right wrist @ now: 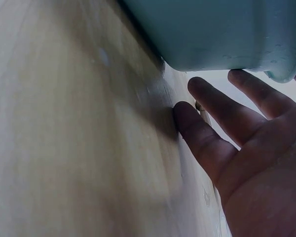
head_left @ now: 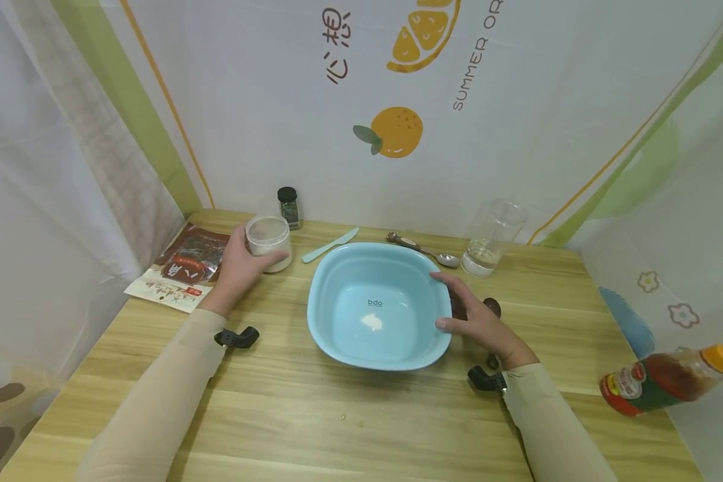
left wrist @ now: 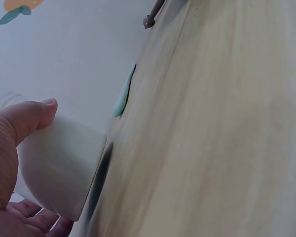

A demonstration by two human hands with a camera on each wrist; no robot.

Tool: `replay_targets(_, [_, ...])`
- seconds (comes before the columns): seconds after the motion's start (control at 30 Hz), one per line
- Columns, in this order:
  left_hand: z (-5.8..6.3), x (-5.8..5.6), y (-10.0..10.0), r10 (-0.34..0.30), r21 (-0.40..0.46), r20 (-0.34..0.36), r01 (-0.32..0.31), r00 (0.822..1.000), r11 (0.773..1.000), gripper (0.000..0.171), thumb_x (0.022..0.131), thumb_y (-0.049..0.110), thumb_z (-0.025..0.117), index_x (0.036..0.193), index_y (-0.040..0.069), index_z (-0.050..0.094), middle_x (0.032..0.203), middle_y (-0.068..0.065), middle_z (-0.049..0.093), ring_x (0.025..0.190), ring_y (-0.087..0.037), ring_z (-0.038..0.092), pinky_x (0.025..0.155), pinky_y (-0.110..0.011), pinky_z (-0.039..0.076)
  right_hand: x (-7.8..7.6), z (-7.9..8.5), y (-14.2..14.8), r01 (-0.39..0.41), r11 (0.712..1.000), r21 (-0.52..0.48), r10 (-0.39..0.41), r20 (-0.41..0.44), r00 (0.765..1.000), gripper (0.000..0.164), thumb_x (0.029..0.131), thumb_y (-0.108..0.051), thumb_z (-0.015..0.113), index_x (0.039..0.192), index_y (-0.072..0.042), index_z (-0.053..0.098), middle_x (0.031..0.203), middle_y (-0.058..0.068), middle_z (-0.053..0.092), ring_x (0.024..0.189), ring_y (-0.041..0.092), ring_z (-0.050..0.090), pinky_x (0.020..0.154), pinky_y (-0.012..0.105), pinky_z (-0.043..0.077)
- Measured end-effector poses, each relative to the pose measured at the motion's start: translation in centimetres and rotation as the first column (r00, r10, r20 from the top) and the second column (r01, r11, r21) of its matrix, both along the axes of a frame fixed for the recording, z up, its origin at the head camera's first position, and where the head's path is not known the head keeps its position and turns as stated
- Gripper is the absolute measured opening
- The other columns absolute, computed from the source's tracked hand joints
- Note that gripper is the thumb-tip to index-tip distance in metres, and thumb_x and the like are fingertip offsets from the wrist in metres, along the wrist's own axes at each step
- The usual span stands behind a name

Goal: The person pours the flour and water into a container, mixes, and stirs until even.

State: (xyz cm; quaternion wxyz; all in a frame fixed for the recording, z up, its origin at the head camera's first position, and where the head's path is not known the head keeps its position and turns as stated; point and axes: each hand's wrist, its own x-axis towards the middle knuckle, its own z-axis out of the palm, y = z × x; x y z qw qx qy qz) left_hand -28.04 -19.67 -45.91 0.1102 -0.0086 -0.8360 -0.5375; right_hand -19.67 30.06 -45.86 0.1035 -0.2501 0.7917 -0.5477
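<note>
My left hand grips a round, lidless jar, see-through at the top with pale walls below. Thumb and fingers wrap opposite sides of it. The left wrist view shows the jar with its base close over the wooden table. At the right side of a light blue plastic basin is my right hand, its thumb and fingers spread along the rim. In the right wrist view, relaxed fingers reach to the basin's outer wall. The basin stands on the table and has "bdo" printed inside.
Behind the basin lie a mint spreader and a metal spoon. A glass holds some clear liquid. A black-capped spice bottle and a brown food packet are on the left. A red sauce bottle is far right.
</note>
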Motion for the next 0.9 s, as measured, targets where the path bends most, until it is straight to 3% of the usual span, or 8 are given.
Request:
replay_targets(0.63, [-0.8,-0.2,0.0,-0.008,0.014,-0.014,0.008,1.000,1.000,0.102,0.091,0.028,0.095,0.168,0.001,0.034,0.158,-0.025,0.051,0.148,-0.042,0.048,0.128,-0.061,0.035,0.1,0.4,0.0,0.000,1.000,0.003,0.000,0.003,1.000,0.087,0.101,-0.016,0.079,0.174,-0.021,0.032,0.176,0.019,0.032,0.150,0.048,0.046,0.111,0.024,0.051])
replay_targets(0.9, [0.8,0.2,0.1,0.037,-0.005,-0.025,-0.037,0.999,0.999,0.126,0.090,0.038,0.096,0.179,0.007,0.012,0.175,-0.028,0.032,0.161,-0.047,0.034,0.133,-0.061,0.029,0.0,0.3,0.0,0.004,1.000,0.011,-0.004,0.003,1.000,0.087,0.100,-0.019,0.079,0.174,-0.023,0.032,0.176,0.017,0.031,0.150,0.047,0.047,0.111,0.025,0.051])
